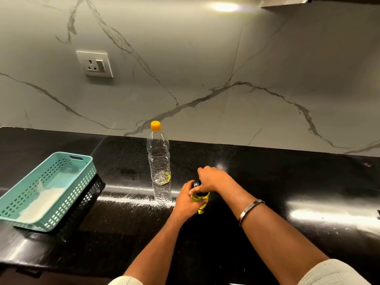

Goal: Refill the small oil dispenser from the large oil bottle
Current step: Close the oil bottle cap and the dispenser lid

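Warm overhead lamp glare at twelve o'clock; bright specular streaks on the polished black countertop toward three and six o'clock. Wide-angle bowing at edges; generally sharp.

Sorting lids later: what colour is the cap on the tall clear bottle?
Orange-yellow. The cap on the large oil bottle shows clearly in the head view.

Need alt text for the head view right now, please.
Both hands grip a small dispenser of yellow oil on a black counter: left hand round its body, right hand on its black top. Behind stands a nearly empty clear bottle, orange-capped; a teal basket sits left.
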Demonstrator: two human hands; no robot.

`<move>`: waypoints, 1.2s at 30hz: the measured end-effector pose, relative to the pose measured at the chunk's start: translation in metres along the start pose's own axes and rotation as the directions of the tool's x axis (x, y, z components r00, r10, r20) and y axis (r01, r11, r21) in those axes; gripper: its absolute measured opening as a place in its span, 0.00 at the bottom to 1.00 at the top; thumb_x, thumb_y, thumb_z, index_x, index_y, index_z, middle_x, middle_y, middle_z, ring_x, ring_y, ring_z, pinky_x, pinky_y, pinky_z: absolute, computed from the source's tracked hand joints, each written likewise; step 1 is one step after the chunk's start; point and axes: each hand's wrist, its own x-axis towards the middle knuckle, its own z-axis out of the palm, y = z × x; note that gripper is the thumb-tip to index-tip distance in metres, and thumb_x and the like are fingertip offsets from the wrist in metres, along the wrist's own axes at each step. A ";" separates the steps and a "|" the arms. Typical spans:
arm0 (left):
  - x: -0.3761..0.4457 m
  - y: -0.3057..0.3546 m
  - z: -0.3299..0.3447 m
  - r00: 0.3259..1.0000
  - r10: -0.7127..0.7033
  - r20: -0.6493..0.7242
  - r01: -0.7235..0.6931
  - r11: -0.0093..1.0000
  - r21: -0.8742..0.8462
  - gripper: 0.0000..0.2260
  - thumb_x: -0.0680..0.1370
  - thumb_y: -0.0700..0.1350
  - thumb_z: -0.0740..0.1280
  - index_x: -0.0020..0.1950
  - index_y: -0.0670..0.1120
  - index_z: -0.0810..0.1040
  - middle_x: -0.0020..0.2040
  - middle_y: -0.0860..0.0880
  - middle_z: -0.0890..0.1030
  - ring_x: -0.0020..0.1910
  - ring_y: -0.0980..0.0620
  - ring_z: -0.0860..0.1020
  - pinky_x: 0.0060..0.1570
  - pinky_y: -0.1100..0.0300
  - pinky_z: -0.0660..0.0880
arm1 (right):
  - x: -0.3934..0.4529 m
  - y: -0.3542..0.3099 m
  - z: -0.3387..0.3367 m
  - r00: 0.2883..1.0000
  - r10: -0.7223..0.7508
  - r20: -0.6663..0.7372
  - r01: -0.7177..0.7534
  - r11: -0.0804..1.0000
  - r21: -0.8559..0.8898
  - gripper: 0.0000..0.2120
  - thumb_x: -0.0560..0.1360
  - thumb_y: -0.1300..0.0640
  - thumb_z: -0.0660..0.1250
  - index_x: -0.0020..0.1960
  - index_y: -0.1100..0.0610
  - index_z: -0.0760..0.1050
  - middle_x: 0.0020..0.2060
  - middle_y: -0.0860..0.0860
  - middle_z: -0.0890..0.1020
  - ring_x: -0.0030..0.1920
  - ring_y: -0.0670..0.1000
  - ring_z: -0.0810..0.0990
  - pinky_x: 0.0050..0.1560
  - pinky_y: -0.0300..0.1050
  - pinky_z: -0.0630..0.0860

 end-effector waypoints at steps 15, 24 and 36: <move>0.002 0.005 0.000 1.000 -0.014 -0.011 0.014 1.000 0.016 0.35 0.67 0.46 0.79 0.70 0.45 0.67 0.64 0.50 0.72 0.62 0.54 0.72 0.60 0.62 0.69 | -0.002 -0.005 -0.014 0.997 0.028 0.070 -0.024 0.998 -0.052 0.25 0.69 0.41 0.72 0.56 0.58 0.76 0.49 0.54 0.77 0.52 0.56 0.80 0.45 0.48 0.75; 0.000 0.010 0.000 1.000 0.025 -0.015 -0.024 1.000 0.001 0.27 0.68 0.44 0.77 0.63 0.52 0.70 0.58 0.54 0.72 0.57 0.57 0.72 0.54 0.65 0.67 | -0.002 -0.001 -0.011 0.992 -0.048 0.113 0.047 0.999 0.007 0.22 0.67 0.53 0.77 0.58 0.58 0.76 0.52 0.55 0.80 0.49 0.54 0.80 0.43 0.45 0.75; 0.001 0.008 0.006 0.998 0.044 -0.041 -0.044 0.999 -0.002 0.24 0.68 0.45 0.76 0.58 0.56 0.69 0.57 0.51 0.73 0.56 0.55 0.74 0.55 0.61 0.71 | -0.003 0.003 -0.003 0.998 -0.027 0.065 0.020 0.994 0.107 0.21 0.68 0.54 0.77 0.58 0.56 0.75 0.52 0.54 0.79 0.50 0.54 0.80 0.47 0.46 0.77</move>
